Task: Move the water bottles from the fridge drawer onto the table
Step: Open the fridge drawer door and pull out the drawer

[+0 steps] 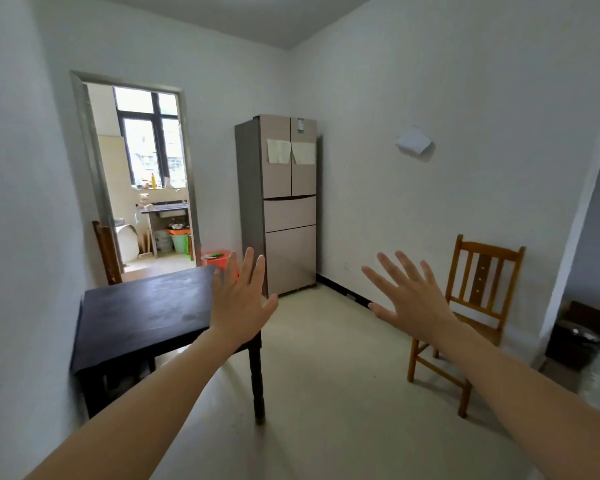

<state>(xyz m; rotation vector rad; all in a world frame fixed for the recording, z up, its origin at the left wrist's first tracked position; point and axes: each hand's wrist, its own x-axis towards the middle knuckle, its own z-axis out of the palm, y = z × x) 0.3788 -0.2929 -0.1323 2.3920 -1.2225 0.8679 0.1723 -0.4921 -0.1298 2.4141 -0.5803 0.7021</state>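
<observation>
Behind the closed front of the fridge point(281, 174) in the far corner, the water bottles are out of sight; you cannot tell whether the shallow middle drawer point(290, 213) or the deeper bottom drawer point(290, 259) holds them, so a wrong pull is the first likely slip. Your left hand point(238, 306) and right hand point(413, 303) are both raised with fingers spread, holding nothing, well apart from the fridge; chilled bottles may be wet and slide from a loose grip. The table point(146, 306) juts its near right corner into your path, with a red tub point(213, 259) by its far right corner; clip either while carrying and a bottle could drop; set bottles back from the tabletop's edge, or they may roll off.
</observation>
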